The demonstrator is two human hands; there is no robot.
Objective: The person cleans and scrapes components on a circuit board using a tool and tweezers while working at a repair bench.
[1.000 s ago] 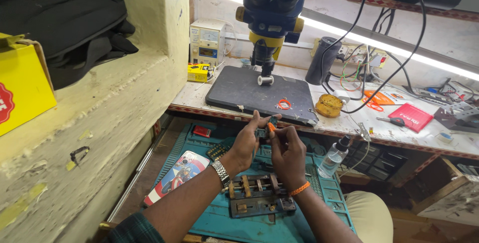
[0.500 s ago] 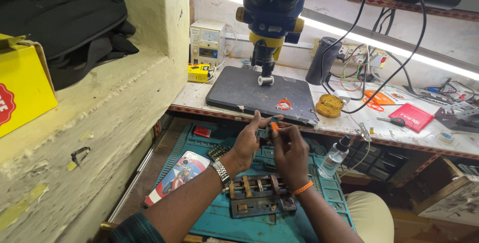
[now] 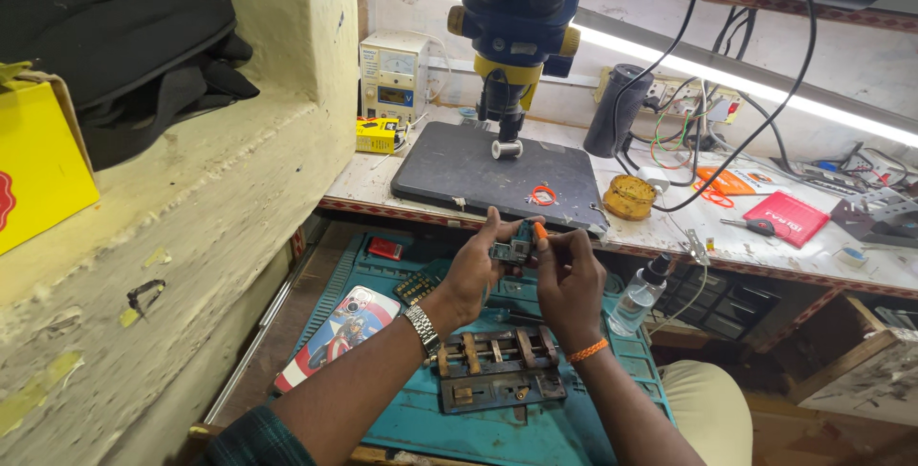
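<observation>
My left hand [image 3: 475, 269] holds a small green circuit board [image 3: 513, 248] up between thumb and fingers, over a teal work mat [image 3: 507, 428]. A metal watch sits on that wrist. My right hand [image 3: 568, 281], with an orange band on the wrist, grips a small orange-tipped tool [image 3: 539, 232] whose tip touches the board. Both hands hover close together, just in front of the bench edge. A dark metal board-holder jig [image 3: 497, 368] lies on the mat right below them.
A blue and yellow microscope [image 3: 516, 26] stands over a dark pad [image 3: 497, 174] on the bench. A phone case [image 3: 339, 335] with a colourful print lies left on the mat. A clear squeeze bottle [image 3: 641, 292], yellow round tin [image 3: 629, 196], red packet [image 3: 786, 217] and cables sit right.
Both hands have stayed nearly in place with the board; the tool tip has shifted slightly against it.
</observation>
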